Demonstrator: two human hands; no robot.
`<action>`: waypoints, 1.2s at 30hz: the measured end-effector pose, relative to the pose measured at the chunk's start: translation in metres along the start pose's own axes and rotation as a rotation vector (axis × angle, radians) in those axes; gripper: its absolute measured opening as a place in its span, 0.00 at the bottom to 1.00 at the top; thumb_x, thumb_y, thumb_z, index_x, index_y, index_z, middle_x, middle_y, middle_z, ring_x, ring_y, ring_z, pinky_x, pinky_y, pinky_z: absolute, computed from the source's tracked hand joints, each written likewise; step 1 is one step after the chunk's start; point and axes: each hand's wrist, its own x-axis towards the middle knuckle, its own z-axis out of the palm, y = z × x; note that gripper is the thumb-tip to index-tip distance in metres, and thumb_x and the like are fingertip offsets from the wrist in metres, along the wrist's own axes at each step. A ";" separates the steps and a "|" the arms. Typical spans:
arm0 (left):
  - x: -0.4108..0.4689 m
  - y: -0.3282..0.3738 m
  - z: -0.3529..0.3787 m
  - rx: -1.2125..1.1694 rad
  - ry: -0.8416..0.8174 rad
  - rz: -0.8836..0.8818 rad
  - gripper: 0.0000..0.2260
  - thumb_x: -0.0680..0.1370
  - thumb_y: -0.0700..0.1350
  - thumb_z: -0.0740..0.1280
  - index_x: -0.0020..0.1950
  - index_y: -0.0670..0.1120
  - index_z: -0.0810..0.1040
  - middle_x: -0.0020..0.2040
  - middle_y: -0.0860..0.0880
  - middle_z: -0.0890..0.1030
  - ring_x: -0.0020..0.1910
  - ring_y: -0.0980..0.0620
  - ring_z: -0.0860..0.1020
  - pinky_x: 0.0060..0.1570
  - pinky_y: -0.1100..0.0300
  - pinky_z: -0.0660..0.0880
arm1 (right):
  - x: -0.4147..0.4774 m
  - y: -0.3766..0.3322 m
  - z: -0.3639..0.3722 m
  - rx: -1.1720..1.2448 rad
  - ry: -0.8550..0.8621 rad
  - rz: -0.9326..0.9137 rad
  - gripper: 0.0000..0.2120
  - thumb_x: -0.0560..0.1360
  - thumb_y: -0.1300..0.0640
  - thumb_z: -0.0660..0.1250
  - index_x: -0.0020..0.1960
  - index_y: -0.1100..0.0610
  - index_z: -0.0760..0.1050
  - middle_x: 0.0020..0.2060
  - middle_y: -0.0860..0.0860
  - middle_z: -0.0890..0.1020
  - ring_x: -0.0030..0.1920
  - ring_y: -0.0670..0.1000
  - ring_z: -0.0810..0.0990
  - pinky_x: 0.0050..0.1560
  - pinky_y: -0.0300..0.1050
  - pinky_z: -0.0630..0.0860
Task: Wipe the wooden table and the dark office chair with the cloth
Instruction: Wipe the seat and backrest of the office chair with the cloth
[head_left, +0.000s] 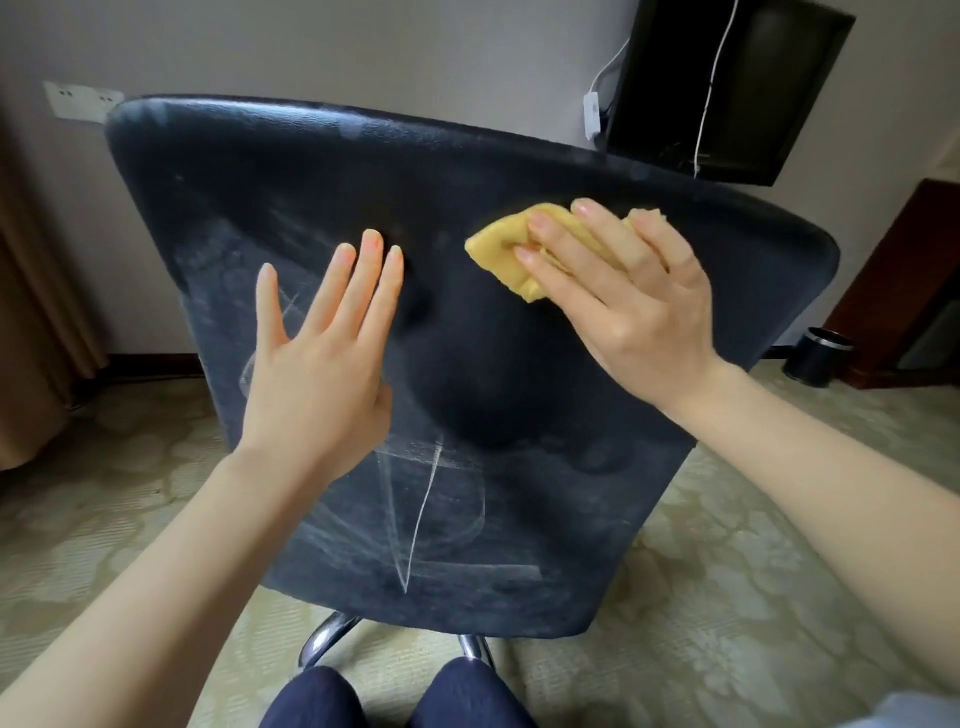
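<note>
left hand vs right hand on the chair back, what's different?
The left hand lies bare on the chair back; the right hand presses the yellow cloth onto it. The left hand sits lower, left of centre; the right hand higher, right of centre. Both are flat with fingers extended.

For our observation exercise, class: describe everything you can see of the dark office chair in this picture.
The dark office chair shows its broad, curved backrest, covered in black mesh-like fabric with pale dusty smears and chalky white lines. Below, chrome base legs peek out. The left hand rests flat on it; the right hand presses a yellow cloth against its upper part.
</note>
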 end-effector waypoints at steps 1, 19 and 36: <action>0.000 -0.001 -0.001 0.002 0.030 0.006 0.38 0.70 0.38 0.67 0.77 0.42 0.53 0.78 0.44 0.54 0.76 0.45 0.55 0.69 0.33 0.45 | 0.012 -0.009 0.004 0.004 0.024 0.051 0.15 0.73 0.63 0.73 0.59 0.53 0.81 0.59 0.48 0.81 0.61 0.50 0.74 0.62 0.47 0.69; 0.020 -0.032 -0.037 -0.134 0.240 -0.265 0.39 0.68 0.39 0.65 0.77 0.46 0.53 0.77 0.44 0.54 0.75 0.43 0.53 0.69 0.36 0.43 | -0.035 -0.148 0.030 0.105 -0.440 -0.193 0.48 0.59 0.60 0.76 0.74 0.53 0.57 0.67 0.45 0.60 0.67 0.46 0.60 0.65 0.42 0.62; 0.036 -0.047 -0.058 -0.150 0.195 -0.171 0.38 0.65 0.35 0.63 0.76 0.46 0.59 0.75 0.48 0.62 0.75 0.48 0.57 0.70 0.38 0.37 | 0.029 -0.064 0.011 0.292 -0.017 0.121 0.18 0.73 0.71 0.69 0.60 0.58 0.80 0.57 0.51 0.82 0.56 0.53 0.79 0.51 0.50 0.79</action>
